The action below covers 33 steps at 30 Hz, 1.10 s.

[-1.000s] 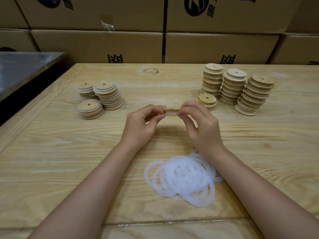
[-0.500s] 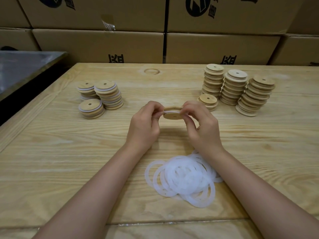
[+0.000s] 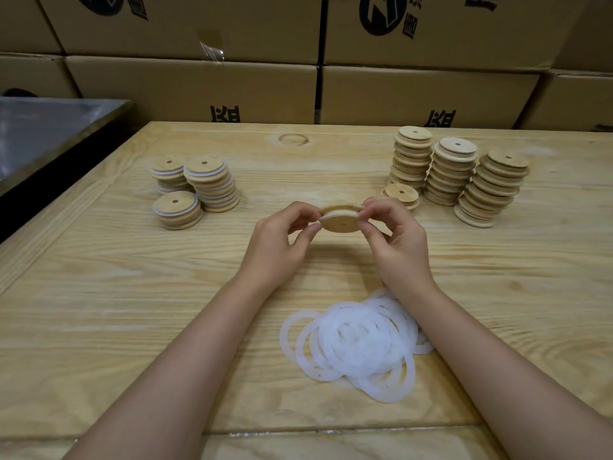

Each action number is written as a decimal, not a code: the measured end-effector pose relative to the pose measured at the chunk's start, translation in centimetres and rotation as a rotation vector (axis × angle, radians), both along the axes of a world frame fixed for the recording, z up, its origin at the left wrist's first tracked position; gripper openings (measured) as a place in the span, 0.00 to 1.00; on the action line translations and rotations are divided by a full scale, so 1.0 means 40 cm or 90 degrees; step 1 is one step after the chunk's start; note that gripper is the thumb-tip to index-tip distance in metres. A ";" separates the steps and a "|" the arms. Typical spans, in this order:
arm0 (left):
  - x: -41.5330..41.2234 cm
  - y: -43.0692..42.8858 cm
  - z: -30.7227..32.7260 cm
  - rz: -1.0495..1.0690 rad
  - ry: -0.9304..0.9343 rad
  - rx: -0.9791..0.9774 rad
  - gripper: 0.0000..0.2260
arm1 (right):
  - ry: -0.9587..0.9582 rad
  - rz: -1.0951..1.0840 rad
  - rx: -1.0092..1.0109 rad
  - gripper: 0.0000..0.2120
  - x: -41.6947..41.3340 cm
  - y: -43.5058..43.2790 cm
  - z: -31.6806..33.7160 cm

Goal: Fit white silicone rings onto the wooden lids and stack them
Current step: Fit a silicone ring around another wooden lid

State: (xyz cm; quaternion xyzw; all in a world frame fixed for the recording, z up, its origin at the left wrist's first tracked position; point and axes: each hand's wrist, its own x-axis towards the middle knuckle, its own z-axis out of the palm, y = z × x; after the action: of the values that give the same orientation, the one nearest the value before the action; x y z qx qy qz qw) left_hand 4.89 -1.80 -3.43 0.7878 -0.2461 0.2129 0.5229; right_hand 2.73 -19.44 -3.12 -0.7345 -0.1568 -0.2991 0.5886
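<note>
On your left, three stacks of ringed lids [image 3: 195, 187] stand on the table [image 3: 99, 293], well apart from your hands. Your left hand [image 3: 275, 240] pinches the left edge of the wooden lid [image 3: 341, 222] with thumb and fingertips. The lid hangs above the table between both hands, its flat face tilted toward you and a white ring [image 3: 338, 213] seated on it. Your right hand [image 3: 398, 240] pinches the right edge. The pile of loose rings [image 3: 358, 340] lies by your right wrist. The stacks of bare lids [image 3: 451, 174] stand farther right.

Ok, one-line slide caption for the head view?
Left hand and right hand pinch a wooden lid with a white ring on it; loose rings lie nearer, left stacks and right stacks behind.
</note>
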 end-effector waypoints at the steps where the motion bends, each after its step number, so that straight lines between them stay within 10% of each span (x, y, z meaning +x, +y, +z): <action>1: 0.000 0.001 0.000 -0.001 0.011 -0.002 0.06 | 0.007 0.001 0.002 0.15 0.001 0.000 -0.001; 33: 0.003 0.014 0.041 -0.147 0.530 -0.277 0.02 | 0.301 0.018 0.237 0.09 0.000 0.019 0.005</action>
State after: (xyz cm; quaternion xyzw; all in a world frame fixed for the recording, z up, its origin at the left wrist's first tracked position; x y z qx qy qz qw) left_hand 5.02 -1.24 -1.77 0.6459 -0.0512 -0.1332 0.7500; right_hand 2.74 -18.70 -2.91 -0.6611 0.0319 -0.1350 0.7374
